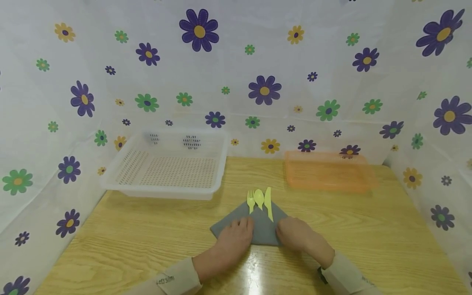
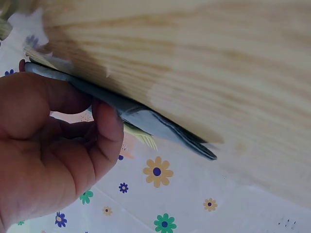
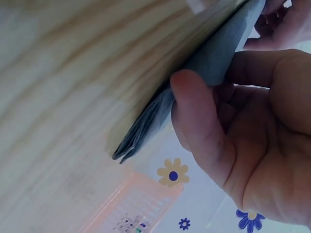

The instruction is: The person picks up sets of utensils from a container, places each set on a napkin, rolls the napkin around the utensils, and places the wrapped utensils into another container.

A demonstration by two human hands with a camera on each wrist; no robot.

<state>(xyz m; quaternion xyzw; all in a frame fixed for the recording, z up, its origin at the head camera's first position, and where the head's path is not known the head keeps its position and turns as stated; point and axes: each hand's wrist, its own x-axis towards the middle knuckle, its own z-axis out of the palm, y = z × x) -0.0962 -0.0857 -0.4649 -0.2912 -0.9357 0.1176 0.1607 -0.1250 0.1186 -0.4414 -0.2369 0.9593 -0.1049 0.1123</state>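
Observation:
A grey cloth napkin, folded with a pointed top, lies on the wooden table in the head view. Out of its fold stick a yellow-green fork, a spoon and a knife, side by side with their handles hidden in the cloth. My left hand holds the napkin's left part with curled fingers. At the lower right edge, my right hand grips the cloth between thumb and fingers. The right wrist view shows the thumb against the layered edge of the napkin.
A white perforated basket stands at the back left of the wooden table. An orange basket sits at the back right. Flower-patterned white sheeting encloses the table at the back and both sides.

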